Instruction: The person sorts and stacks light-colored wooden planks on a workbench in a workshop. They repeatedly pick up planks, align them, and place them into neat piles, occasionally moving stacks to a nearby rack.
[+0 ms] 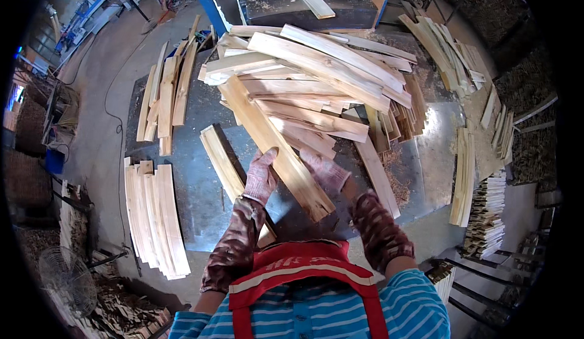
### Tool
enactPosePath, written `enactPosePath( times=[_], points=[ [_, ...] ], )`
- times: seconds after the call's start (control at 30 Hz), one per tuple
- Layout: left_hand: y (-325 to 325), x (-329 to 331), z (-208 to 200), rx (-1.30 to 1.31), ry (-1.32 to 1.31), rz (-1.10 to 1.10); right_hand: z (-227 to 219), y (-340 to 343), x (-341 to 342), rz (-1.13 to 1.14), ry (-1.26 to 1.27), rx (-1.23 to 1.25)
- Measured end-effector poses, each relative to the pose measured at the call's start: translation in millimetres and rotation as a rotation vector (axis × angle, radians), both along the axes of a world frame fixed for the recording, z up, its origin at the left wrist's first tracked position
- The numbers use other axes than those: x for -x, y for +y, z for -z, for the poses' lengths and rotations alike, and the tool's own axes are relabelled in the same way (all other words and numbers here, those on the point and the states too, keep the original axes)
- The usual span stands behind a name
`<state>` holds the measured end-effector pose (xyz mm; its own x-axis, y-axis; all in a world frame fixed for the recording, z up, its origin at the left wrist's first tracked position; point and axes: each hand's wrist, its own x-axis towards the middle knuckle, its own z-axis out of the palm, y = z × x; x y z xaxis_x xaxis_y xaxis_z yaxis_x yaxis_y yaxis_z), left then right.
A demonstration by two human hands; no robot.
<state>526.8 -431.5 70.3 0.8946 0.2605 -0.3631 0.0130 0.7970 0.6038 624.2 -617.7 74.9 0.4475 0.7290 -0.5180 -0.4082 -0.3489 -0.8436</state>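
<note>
A long pale wooden board (277,147) slants across the front of the metal table, its far end up against the heap. My left hand (261,175), in a pinkish knit glove, grips its left edge with the thumb on top. My right hand (326,170), gloved alike, is at the board's right edge; its fingers are partly hidden beside and behind the board. Another narrow board (225,162) lies on the table left of my left hand, partly under my forearm. Beyond both hands is a large loose heap of boards (316,65).
A machine (304,10) with a board on its bed stands at the far side. Board stacks lie at the left (155,217), far left (167,89), right (463,175) and far right (441,53). Wood shavings (395,181) litter the metal table (201,217). A fan (67,281) stands lower left.
</note>
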Motion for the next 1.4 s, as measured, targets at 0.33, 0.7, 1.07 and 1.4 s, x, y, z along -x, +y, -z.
enactPosePath(
  times=[0.33, 0.7, 1.07, 1.4],
  points=[
    [54, -6, -9, 0.03, 0.002, -0.24, 120, -64, -102, -0.316, -1.332, 0.87],
    [122, 75, 51, -0.1, 0.246, -0.145, 38, -65, 69, -0.11, -0.797, 0.73],
    [54, 89, 114, -0.763, 0.482, -0.259, 8, -66, 93, 0.269, -0.119, 0.067],
    [15, 77, 35, 0.008, 0.153, -0.07, 52, 23, 36, -0.051, -1.425, 0.437]
  ],
)
